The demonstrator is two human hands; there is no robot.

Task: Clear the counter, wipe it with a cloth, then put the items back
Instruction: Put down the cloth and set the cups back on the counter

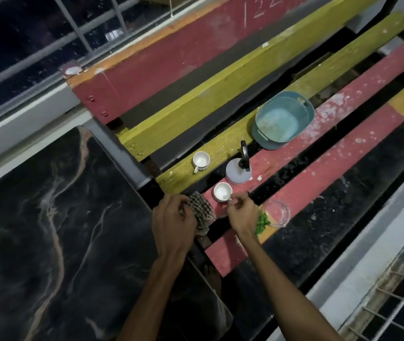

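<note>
My left hand (172,219) grips a checked cloth (202,211) at the near end of a red and yellow slatted bench (294,153). My right hand (241,212) pinches the handle of a small white cup (222,191) that stands on a red slat. A second white cup (201,160) sits on the yellow slat behind it. Also on the bench are a grey spray bottle (239,171), a blue plastic basin (282,119), a clear glass bowl (276,212) and a green sprig (262,223) beside my right wrist. The dark marble counter (56,230) lies to the left.
A window with white bars (73,33) runs behind the counter and bench. A white wire rack (397,291) is at the lower right. Gaps between the bench slats show dark floor below.
</note>
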